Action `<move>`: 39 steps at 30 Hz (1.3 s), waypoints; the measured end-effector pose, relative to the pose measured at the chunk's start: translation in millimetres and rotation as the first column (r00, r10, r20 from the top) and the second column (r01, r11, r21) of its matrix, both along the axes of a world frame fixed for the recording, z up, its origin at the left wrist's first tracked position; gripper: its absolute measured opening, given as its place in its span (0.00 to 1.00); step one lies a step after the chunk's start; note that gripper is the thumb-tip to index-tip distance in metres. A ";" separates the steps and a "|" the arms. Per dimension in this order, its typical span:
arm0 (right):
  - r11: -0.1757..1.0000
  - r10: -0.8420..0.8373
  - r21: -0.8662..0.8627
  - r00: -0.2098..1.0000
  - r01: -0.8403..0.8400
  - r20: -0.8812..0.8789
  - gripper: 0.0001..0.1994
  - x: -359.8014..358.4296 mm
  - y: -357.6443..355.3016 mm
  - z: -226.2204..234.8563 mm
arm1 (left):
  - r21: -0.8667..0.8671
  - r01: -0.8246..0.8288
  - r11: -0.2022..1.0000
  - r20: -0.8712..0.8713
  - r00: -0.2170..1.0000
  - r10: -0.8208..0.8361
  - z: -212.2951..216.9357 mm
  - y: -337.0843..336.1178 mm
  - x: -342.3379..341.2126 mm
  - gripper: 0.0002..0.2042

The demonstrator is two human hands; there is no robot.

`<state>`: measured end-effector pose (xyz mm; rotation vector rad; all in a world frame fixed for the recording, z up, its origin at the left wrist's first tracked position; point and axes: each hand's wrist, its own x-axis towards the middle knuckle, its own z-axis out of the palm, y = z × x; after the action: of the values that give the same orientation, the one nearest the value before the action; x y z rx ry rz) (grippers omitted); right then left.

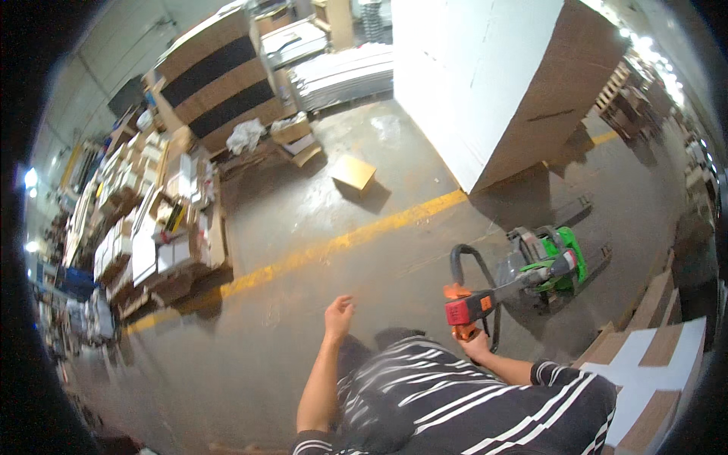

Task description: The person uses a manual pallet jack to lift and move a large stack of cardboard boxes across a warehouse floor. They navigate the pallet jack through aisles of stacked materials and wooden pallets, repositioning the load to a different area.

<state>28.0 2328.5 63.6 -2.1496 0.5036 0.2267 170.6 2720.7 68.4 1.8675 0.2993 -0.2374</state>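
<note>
My right hand [476, 347] is closed round the handle [465, 331] of an electric pallet jack [542, 265], to the right of my body. The handle's head is orange, red and black, with a black loop bar. The jack's body is green, black and grey, and its forks point away to the far right. My left hand [338, 315] hangs free in front of me over the floor, fingers loosely bent and a little apart, with nothing in it.
A tall white and brown box [485, 91] stands ahead. A small yellowish carton [354, 173] sits on the floor beyond a yellow line [334, 246]. Pallets of boxes [163, 250] fill the left. A white-and-brown package [644, 364] is close on my right.
</note>
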 end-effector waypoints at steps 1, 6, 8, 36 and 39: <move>0.998 -0.018 -0.057 0.997 0.014 -0.069 0.23 8.6 23.3 3.5 | 0.038 0.095 0.995 0.047 0.994 -0.097 8.3 3.2 22.5 0.15; 0.965 -0.208 -0.182 0.975 0.191 -0.079 0.24 17.4 118.0 21.7 | 0.302 0.558 0.773 0.284 0.721 -0.632 54.0 -8.8 128.1 0.21; 0.925 -0.291 -0.301 0.942 0.233 -0.167 0.24 17.5 163.2 19.7 | 0.470 0.625 0.623 0.432 0.452 -0.780 67.5 -19.4 156.0 0.27; 0.359 -0.586 -0.664 0.712 0.656 0.387 0.17 -163.2 696.8 87.6 | 0.833 0.404 -0.378 -0.124 -0.529 -0.839 94.6 314.2 9.2 0.09; 0.408 -0.662 -0.608 0.679 0.681 0.317 0.19 -189.6 775.7 79.5 | 0.812 0.386 -0.439 -0.165 -0.569 -0.805 94.0 387.5 -16.4 0.10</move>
<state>-161.6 3104.2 143.1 -2.4092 1.6192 -0.5569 154.2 3108.1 162.3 1.9303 -2.5238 -0.5310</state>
